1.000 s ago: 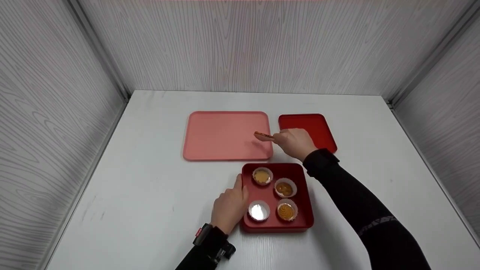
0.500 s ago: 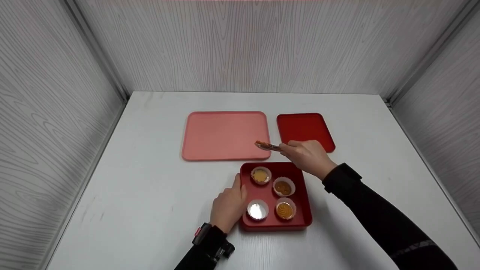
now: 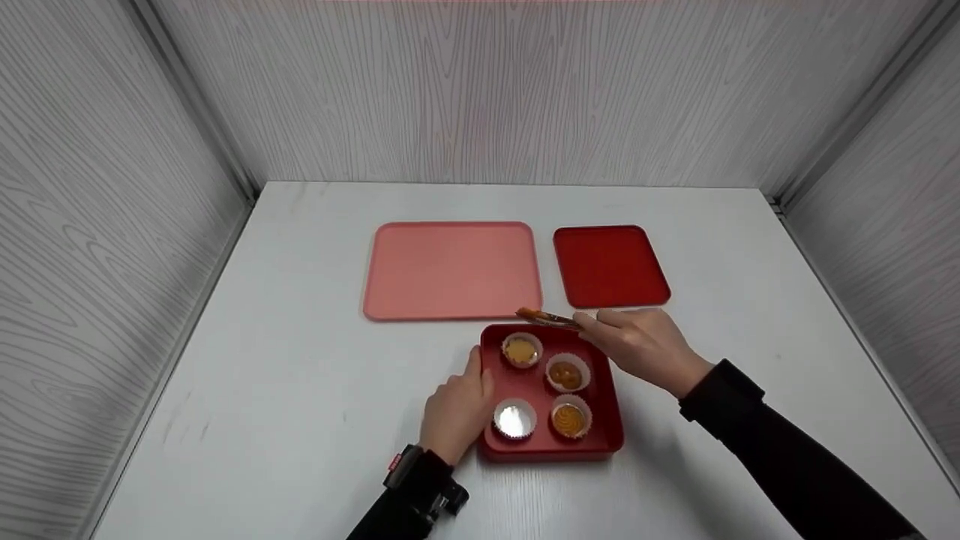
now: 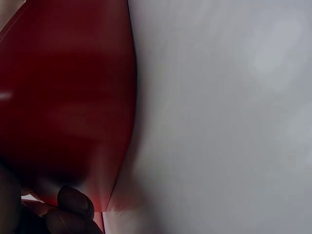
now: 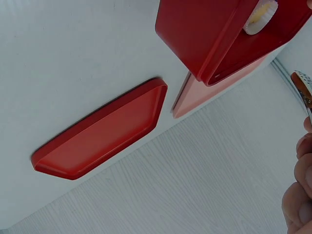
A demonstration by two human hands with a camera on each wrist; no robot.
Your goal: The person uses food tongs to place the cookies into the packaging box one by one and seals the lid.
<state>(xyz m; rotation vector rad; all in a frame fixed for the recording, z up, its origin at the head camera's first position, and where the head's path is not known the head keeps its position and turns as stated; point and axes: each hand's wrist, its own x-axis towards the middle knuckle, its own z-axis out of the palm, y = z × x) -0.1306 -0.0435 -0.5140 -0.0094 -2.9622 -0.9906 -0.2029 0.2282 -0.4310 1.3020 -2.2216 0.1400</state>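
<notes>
My left hand [image 3: 457, 412] grips the left side of a deep red box [image 3: 525, 394]; fingertips [image 4: 73, 200] show against its wall in the left wrist view. Inside stand several white paper cups. Three hold yellow or brown food, like the swirled piece [image 3: 569, 421] at front right; the front left cup [image 3: 515, 418] shows a bright bare bottom. My right hand [image 3: 641, 345] pinches the handle of a small metal utensil [image 3: 556, 320] over the box's far edge. Its perforated head [image 5: 303, 84] shows in the right wrist view, with something orange-brown at it.
Behind the box lies a flat pink tray [image 3: 454, 270]. A smaller red tray [image 3: 613, 266] sits to its right, just beyond my right hand. Grey wood-grain walls [image 3: 480, 97] enclose the white table [image 3: 300, 390] at the back and both sides.
My right hand has drawn back toward me and to the right with the utensil, from over the trays to the box's far edge. My left hand stays on the box.
</notes>
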